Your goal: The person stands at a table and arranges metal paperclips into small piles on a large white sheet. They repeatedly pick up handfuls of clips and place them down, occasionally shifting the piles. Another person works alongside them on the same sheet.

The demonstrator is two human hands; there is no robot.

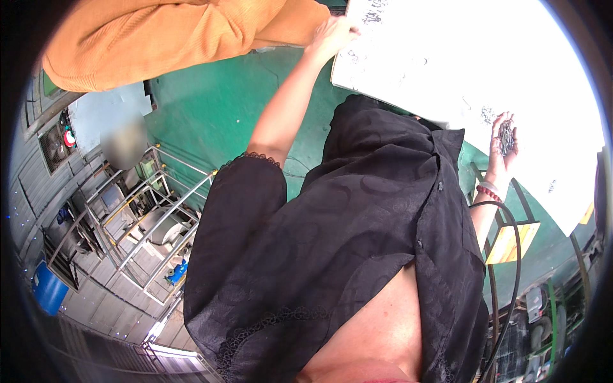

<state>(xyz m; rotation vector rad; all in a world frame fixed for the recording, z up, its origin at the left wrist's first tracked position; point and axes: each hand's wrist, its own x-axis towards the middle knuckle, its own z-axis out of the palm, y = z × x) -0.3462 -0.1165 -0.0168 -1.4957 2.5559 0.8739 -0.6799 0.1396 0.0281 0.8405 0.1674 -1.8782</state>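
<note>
White table (476, 60), washed out by glare, running from beside the left fingers (350, 30) to beyond the right fingers (495, 131). On it, just beyond and right of the left fingers, a clump of thin dark pieces (375, 11); nearer than these fingers, some loose curls (353, 57). Just left of the right fingers, a tangle (487, 115); nearer, to their right, a small cluster (552, 186).
</note>
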